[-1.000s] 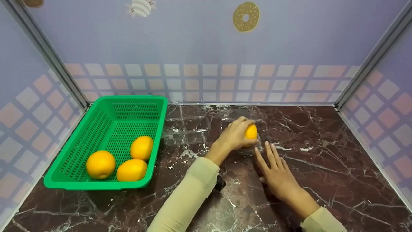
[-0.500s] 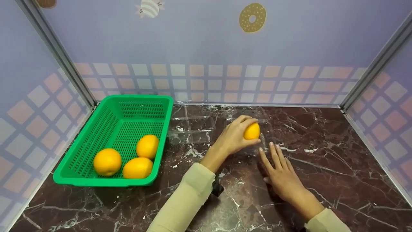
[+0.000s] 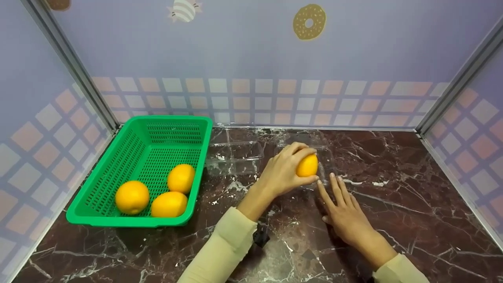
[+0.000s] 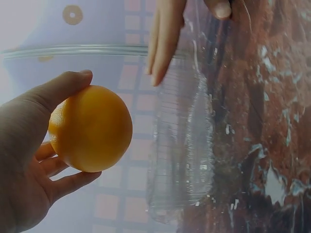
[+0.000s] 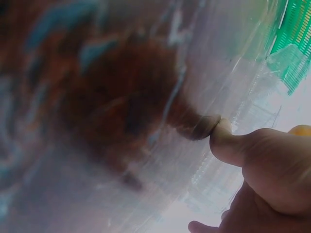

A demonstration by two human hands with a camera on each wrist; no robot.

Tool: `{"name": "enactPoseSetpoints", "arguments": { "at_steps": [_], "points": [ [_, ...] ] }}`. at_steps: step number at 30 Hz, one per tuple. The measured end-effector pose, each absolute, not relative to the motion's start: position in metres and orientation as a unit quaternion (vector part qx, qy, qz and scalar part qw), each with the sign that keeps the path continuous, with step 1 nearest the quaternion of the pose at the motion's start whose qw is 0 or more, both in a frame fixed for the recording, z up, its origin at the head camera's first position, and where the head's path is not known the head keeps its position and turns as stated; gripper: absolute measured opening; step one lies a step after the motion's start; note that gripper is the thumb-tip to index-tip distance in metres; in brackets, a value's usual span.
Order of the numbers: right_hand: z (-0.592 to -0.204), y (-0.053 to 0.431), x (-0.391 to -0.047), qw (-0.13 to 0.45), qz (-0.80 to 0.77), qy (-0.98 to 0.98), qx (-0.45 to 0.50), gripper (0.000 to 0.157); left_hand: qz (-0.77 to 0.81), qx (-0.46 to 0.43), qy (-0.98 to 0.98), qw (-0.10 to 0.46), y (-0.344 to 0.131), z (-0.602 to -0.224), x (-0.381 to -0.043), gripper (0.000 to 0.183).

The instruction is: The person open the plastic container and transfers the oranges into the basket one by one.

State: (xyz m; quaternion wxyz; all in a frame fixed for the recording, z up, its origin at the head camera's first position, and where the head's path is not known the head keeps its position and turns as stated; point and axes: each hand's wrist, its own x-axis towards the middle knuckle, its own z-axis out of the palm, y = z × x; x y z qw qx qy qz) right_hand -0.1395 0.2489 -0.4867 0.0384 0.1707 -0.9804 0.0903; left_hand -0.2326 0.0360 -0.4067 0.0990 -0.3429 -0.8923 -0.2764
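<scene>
My left hand (image 3: 285, 169) grips an orange (image 3: 307, 165) between thumb and fingers, above a clear plastic container (image 3: 326, 157) in the head view. In the left wrist view, the held orange (image 4: 92, 128) appears apart from the ridged side of the clear container (image 4: 180, 150). Flat and palm down, my right hand (image 3: 346, 214) has its straight fingers at the container's front right edge. The right wrist view shows the thumb of the right hand (image 5: 272, 165) touching the dark marbled tabletop.
A green perforated basket (image 3: 74, 217) stands at the left with three oranges (image 3: 132, 197) in its front part. Another clear plastic container (image 3: 235, 151) lies between basket and left hand. Patterned panels (image 3: 251, 51) enclose the back and sides of the marbled tabletop (image 3: 393, 177).
My left hand, still gripping the orange, has come slightly back toward the front. The right hand keeps its place by the container. The head view has shifted a little.
</scene>
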Motion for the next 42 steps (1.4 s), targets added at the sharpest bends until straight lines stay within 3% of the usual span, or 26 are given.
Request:
{"name": "enactPoseSetpoints", "arguments": {
  "at_steps": [12,42],
  "points": [
    [-0.486,0.250,-0.138,0.052,0.080,-0.979,0.179,0.095,-0.279,-0.343,-0.887,0.137,0.003,-0.383,-0.195,0.066],
    [-0.486,0.246,-0.138,0.039,0.088,-0.981,0.170,0.095,-0.289,-0.293,-0.896,0.167,-0.080,-0.376,-0.170,0.062]
  ]
}}
